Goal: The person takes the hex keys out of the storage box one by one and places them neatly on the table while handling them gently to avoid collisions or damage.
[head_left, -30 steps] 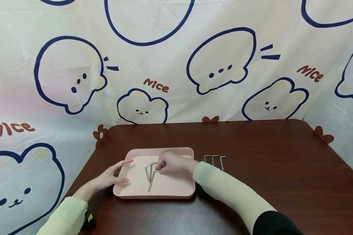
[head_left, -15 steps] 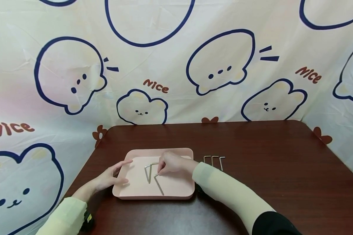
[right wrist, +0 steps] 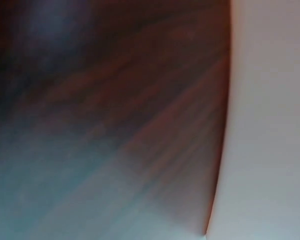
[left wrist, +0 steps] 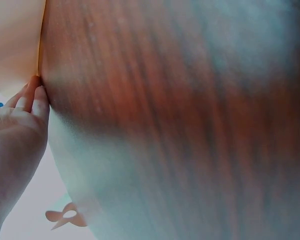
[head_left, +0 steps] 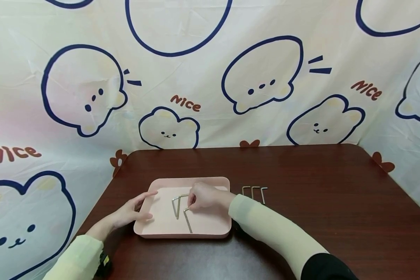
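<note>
My right grip (head_left: 206, 195) pinches the bent rod (head_left: 188, 222) below by its short end, likely light, stiff; left grip (head_left: 128, 212), fingers apart, touches the tray (head_left: 210, 226).

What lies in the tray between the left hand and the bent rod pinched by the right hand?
Two other bent metal rods lie on the pink tray between the left hand and the pinched rod in the head view.

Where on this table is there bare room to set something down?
The table is bare right of its three L-shaped rods and behind the pink tray. Crowded: the tray's middle, where the right hand pinches another rod near two more.
</note>
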The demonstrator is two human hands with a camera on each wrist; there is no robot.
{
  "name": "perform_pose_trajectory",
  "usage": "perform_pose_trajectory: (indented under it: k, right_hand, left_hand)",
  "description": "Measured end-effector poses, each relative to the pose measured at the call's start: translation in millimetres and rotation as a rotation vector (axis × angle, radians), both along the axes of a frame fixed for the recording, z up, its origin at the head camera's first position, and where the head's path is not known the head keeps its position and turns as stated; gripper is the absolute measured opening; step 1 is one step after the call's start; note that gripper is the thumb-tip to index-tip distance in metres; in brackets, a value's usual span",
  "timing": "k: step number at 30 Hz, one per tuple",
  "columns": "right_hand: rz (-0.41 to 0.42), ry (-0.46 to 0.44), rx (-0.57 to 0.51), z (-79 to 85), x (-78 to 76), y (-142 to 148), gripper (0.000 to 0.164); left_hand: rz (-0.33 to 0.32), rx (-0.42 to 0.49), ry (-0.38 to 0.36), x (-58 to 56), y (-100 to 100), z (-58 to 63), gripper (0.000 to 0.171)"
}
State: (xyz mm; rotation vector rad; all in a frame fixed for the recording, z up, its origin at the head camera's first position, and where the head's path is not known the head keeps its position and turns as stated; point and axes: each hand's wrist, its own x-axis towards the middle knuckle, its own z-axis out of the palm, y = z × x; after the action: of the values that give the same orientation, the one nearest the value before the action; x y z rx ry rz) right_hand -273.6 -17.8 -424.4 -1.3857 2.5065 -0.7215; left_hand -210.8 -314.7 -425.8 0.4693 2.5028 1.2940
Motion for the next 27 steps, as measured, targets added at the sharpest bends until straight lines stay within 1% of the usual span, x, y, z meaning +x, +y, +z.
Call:
perform_pose_trajectory:
  k: [6,10,19,24,27]
  right_hand:
    - [-0.041,-0.038,0.028,4.7,1.7,3.9,0.017]
    - [-0.054,-0.073,0.022,7.4,0.8,7.8,0.018]
    - [-0.082,-0.027,-0.007,21.2,-5.0,16.5,0.017]
    - [-0.117,-0.031,0.011,32.2,-6.5,20.6,0.015]
    - [-0.114,-0.019,0.014,37.8,-7.7,24.2,0.014]
  left_hand:
    - [0.002,0.002,-0.006,0.2,0.5,1.4,0.077]
    - [0.007,-0.003,-0.014,0.1,0.9,1.3,0.077]
    - [0.006,-0.005,-0.006,-0.4,0.8,1.1,0.077]
    - [0.009,-0.008,-0.007,-0.1,1.2,0.9,0.077]
    - [0.01,-0.006,-0.008,-0.1,1.2,0.7,0.077]
